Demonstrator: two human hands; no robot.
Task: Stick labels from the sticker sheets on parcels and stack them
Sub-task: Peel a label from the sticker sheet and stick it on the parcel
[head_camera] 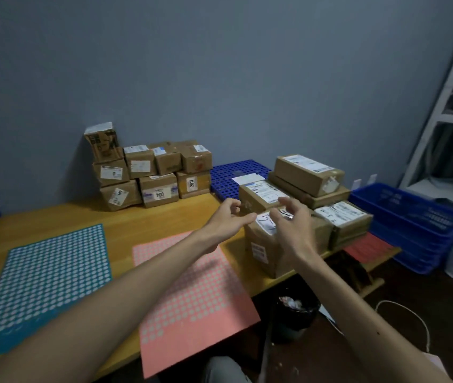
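Two bare hands reach over the brown cardboard parcel with a handwritten white label (pixel 264 261), which sits at the right edge of the yellow wooden surface (pixel 150 225). The left hand (pixel 226 219) is at the parcel's left top corner, fingers loosely curled, with thumb and forefinger apart. Nothing can be made out between them, though the spot is blurred. The right hand (pixel 293 228) hovers above the parcel's top with its fingers spread and relaxed, not gripping.

Just left of the parcel lies the pink sheet of white round stickers (pixel 192 288), and further left the teal sheet of white round stickers (pixel 45 277). Behind and right of the parcel stand more brown labelled parcels (pixel 308 175). Well to its left, against the grey wall, is the finished-looking stack of brown boxes (pixel 148 178).

The step in hand looks like taking up this parcel for labelling or stacking. To do it well, the hands should close on opposite sides low enough that the box does not tip, since it sits close to the surface's edge. It should come clear of the neighbours behind before it is turned. Any sticker should go on bare cardboard, not over the printed labels.
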